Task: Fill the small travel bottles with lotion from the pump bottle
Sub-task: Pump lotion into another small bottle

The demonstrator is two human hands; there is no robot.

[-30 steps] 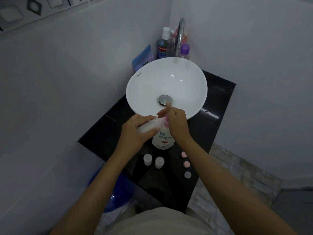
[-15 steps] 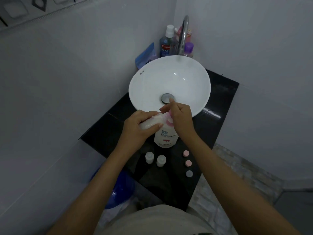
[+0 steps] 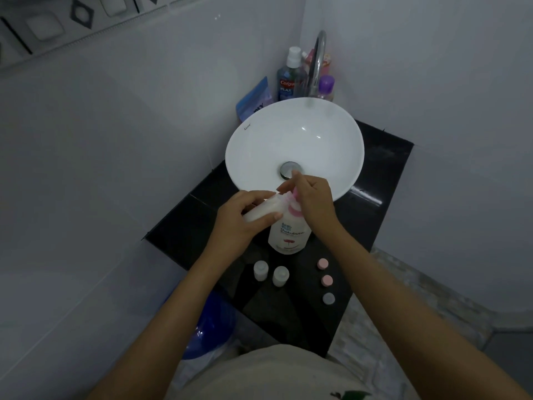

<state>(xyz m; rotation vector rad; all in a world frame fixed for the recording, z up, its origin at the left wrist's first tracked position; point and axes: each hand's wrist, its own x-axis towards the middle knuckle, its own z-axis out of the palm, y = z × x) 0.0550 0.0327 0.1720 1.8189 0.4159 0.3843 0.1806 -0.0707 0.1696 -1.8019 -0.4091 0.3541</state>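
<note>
Left hand [image 3: 236, 223] fingers wrapped round frosted plastic travel bottle [image 3: 264, 210], tilted at pink pump of white lotion bottle [image 3: 290, 235]. Right hand [image 3: 314, 197] curled over pump, nozzle hidden. 2 open bottles [image 3: 261, 270] on glossy black counter [image 3: 383, 174].

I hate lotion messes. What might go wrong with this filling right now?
The left hand holds the travel bottle tilted at the pump bottle; a hard press by the right hand might squirt past its mouth onto the black counter. The two open bottles stand near the edge.
</note>
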